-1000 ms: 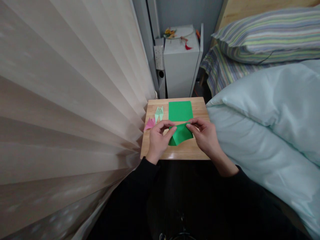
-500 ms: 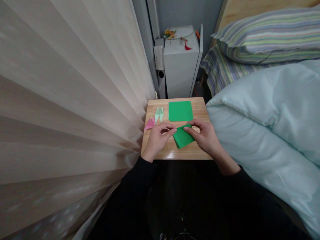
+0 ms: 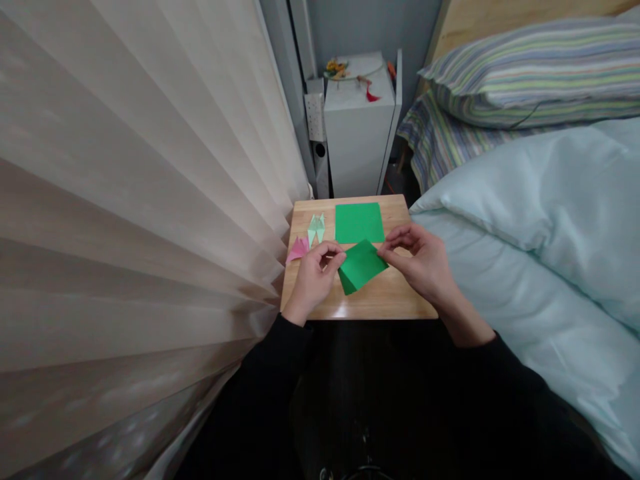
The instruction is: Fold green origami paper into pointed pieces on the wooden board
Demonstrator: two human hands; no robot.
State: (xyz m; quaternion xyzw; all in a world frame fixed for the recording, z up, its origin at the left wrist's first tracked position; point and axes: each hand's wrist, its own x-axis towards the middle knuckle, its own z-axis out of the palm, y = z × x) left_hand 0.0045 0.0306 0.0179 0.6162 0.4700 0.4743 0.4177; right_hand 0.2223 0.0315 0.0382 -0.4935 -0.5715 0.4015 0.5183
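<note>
A green sheet of paper (image 3: 362,268) is stretched between my two hands above the small wooden table, tilted with one corner toward me. My left hand (image 3: 319,270) pinches its left corner between thumb and fingertips. At the right corner, the thumb and index finger of my right hand (image 3: 417,257) are pressed together on the paper's edge. Just beyond lies a flat green sheet (image 3: 359,222) on the table. Left of that are a pale green folded paper piece (image 3: 316,229) and a pink folded paper piece (image 3: 299,249), close to my left hand.
The wooden table (image 3: 390,307) stands between a pleated curtain (image 3: 200,200) and a bed with a pale blue quilt (image 3: 500,227). Behind it is a white cabinet (image 3: 357,143) bearing small items. A striped pillow (image 3: 520,80) lies at the back right.
My right hand has moved to the right, from the paper's top edge to its right corner. The paper has turned and shows more of its face. My left hand keeps its pinch.
</note>
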